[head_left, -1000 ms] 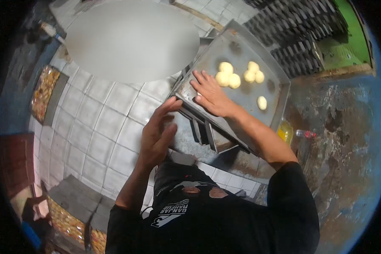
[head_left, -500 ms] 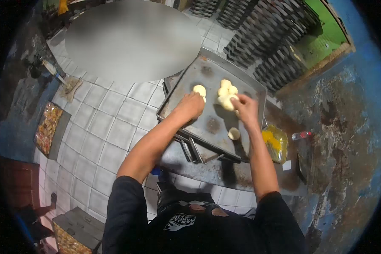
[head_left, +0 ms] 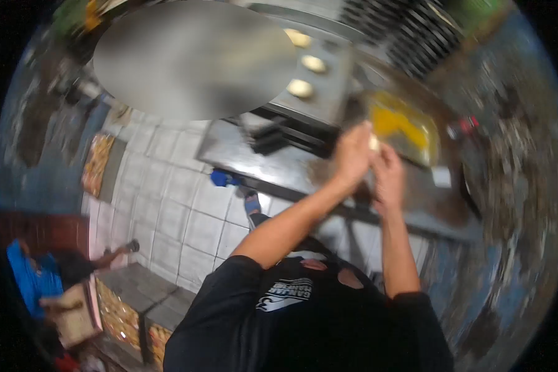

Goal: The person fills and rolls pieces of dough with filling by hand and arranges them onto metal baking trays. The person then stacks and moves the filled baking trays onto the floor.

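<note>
My left hand (head_left: 353,154) and my right hand (head_left: 387,177) are close together above the metal work table (head_left: 285,162). A pale dough ball (head_left: 374,143) shows in part between their fingers, and both hands are closed around it. Motion blur softens the fingertips. Beyond them lies a dark baking tray (head_left: 332,93) with several dough balls (head_left: 300,88) on it. A grey blurred oval covers the tray's left part. Just past my hands, a clear container (head_left: 433,139) holds something bright yellow.
A red-capped bottle (head_left: 464,127) lies near the right wall, with a white square (head_left: 441,177) closer in. Dark stacked trays (head_left: 409,31) stand at the back. At lower left a person in blue (head_left: 34,279) is beside boxes of packed food (head_left: 119,313).
My hands have left the tray and come together over the table's near right part, with a dough ball between them. The view has shifted, so the tray appears farther up.
</note>
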Tool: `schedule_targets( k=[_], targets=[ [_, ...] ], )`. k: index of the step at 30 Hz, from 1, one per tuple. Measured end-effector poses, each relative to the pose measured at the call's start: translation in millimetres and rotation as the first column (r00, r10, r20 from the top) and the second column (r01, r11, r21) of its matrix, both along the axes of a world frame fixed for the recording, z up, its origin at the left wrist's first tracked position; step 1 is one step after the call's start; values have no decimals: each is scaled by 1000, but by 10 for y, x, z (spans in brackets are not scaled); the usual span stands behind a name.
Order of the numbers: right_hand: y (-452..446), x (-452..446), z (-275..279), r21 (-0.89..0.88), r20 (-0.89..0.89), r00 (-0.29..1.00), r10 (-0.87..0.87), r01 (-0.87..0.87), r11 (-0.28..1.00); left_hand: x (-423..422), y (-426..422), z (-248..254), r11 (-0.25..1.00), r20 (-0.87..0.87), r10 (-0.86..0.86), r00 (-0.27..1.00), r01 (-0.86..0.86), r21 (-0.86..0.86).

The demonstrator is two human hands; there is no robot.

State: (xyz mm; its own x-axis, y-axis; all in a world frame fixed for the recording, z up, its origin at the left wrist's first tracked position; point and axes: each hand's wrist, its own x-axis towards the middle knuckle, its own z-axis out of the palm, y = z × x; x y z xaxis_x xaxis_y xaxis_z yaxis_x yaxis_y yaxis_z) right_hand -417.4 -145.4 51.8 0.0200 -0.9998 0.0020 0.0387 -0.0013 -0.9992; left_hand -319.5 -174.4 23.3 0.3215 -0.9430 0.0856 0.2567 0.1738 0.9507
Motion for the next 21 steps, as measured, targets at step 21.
schedule_targets(
  k=[21],
  targets=[
    [-434,-2417,-2901,-143,-928,353,-116,-51,988,-903,770,-1297,810,-32,-468,883,443,385]
  ],
)
